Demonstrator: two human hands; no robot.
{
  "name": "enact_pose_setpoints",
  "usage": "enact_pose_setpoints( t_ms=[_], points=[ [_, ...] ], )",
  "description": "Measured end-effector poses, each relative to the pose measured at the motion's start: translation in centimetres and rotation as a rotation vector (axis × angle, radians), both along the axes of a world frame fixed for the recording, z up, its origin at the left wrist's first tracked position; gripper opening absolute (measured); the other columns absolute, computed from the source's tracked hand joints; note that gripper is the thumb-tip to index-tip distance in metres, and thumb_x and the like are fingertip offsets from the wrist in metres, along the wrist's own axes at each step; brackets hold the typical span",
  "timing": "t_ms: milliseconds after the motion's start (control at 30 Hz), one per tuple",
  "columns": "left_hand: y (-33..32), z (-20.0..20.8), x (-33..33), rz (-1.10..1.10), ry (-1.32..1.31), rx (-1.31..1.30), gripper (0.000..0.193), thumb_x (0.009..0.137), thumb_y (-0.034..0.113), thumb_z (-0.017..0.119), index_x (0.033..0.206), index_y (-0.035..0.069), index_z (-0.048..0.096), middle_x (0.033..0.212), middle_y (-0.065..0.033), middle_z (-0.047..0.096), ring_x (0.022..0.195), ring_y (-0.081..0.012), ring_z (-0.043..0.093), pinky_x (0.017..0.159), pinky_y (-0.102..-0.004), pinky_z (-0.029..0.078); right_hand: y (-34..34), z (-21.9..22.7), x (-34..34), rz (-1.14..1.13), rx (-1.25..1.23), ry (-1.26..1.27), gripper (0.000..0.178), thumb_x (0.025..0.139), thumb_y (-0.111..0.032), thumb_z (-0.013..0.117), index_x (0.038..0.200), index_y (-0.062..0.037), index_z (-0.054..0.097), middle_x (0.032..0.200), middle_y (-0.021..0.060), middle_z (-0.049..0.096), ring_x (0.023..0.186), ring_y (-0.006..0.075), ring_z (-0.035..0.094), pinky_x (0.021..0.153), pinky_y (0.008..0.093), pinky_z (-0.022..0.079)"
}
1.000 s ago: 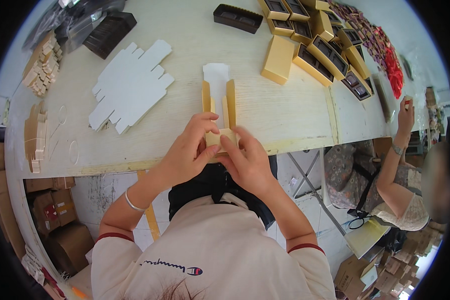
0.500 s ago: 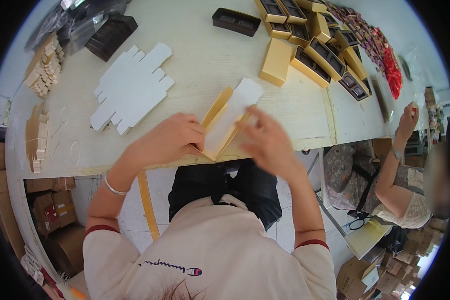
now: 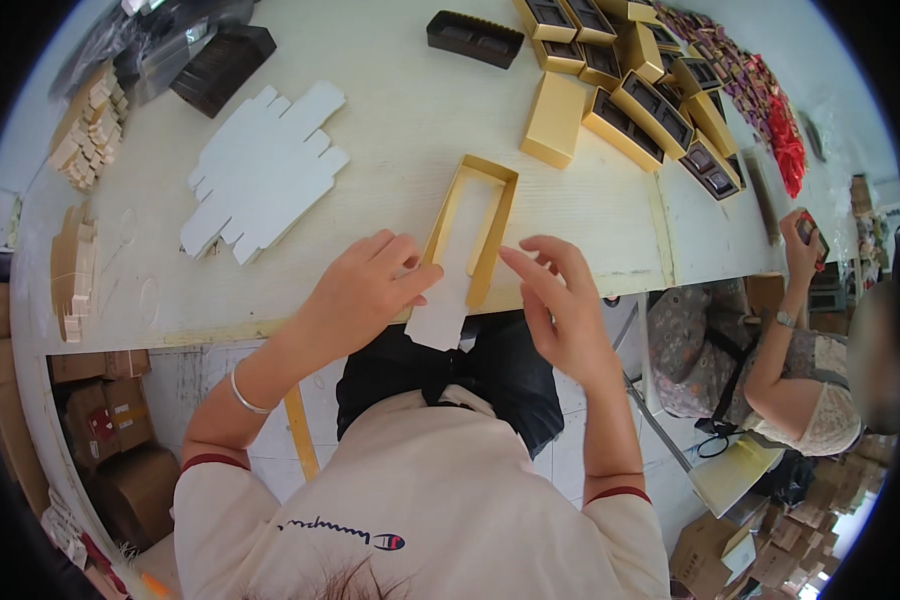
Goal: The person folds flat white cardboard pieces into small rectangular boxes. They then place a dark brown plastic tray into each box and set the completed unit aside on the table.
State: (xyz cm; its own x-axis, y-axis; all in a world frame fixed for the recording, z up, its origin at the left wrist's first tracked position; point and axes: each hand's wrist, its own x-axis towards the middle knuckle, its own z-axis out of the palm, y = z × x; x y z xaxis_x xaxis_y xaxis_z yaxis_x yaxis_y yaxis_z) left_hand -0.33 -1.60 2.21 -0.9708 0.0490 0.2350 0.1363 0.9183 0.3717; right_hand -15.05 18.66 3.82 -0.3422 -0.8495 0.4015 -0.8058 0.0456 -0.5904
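A partly folded gold carton [image 3: 497,222], white inside, lies at the table's front edge before me. Its far end and long side walls stand up, while the near end is unfolded and a white flap [image 3: 437,325] juts over the edge toward my lap. My left hand [image 3: 368,290] is closed on the near part of the left wall, fingers bent and thumb low. Just right of the carton, my right hand [image 3: 562,305] is open, fingers apart, its index fingertip close to the right wall; whether it touches is unclear.
A stack of flat white carton blanks [image 3: 265,175] lies left. Black plastic trays [image 3: 222,70] and a single black tray [image 3: 475,40] sit farther back. Finished gold boxes [image 3: 650,110] pile up far right, near a plain gold box [image 3: 553,118]. A co-worker's hand [image 3: 802,250] holds something small.
The carton has been turned end for end: its closed end now points away and the white flap toward me. My right hand has come off the right wall; my left hand has shifted its hold.
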Motion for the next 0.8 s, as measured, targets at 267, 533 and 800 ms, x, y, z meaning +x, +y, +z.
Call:
enact_pose_setpoints(
  t_ms=[267, 533, 800],
  points=[
    [-2.8, 1.9, -2.2, -0.201, -0.141, 0.196, 0.042, 0.067, 0.012, 0.079, 0.107, 0.008, 0.064, 0.123, -0.0073, 0.054, 0.098, -0.0244, 0.053, 0.079, -0.034, 0.049, -0.6, -2.4, -1.4, 0.156, 0.139, 0.047, 0.034, 0.075, -0.011, 0.073, 0.107, -0.0087, 0.063, 0.109, 0.011, 0.057, 0.098, 0.0303, 0.056, 0.085, 0.0391, 0.046],
    [-1.3, -1.4, -2.7, -0.128, 0.071, 0.192, 0.02, 0.07, 0.012, 0.077, 0.083, 0.009, 0.062, 0.083, -0.0034, 0.06, 0.075, -0.0233, 0.053, 0.066, -0.0336, 0.047, -3.8, -3.7, -0.2, 0.084, 0.026, 0.108, 0.023, 0.071, -0.007, 0.074, 0.084, -0.0043, 0.055, 0.085, 0.0105, 0.047, 0.08, 0.0297, 0.051, 0.071, 0.0385, 0.045],
    [0.5, -2.1, -2.6, 0.005, 0.138, 0.322, 0.01, 0.078, 0.005, 0.069, 0.085, 0.006, 0.061, 0.076, -0.0064, 0.057, 0.065, -0.0254, 0.054, 0.057, -0.0344, 0.046, -2.3, -3.7, 1.0, 0.063, 0.111, 0.076, 0.037, 0.075, 0.001, 0.064, 0.111, -0.001, 0.058, 0.1, 0.0143, 0.052, 0.086, 0.0307, 0.053, 0.078, 0.0385, 0.045]
  ],
)
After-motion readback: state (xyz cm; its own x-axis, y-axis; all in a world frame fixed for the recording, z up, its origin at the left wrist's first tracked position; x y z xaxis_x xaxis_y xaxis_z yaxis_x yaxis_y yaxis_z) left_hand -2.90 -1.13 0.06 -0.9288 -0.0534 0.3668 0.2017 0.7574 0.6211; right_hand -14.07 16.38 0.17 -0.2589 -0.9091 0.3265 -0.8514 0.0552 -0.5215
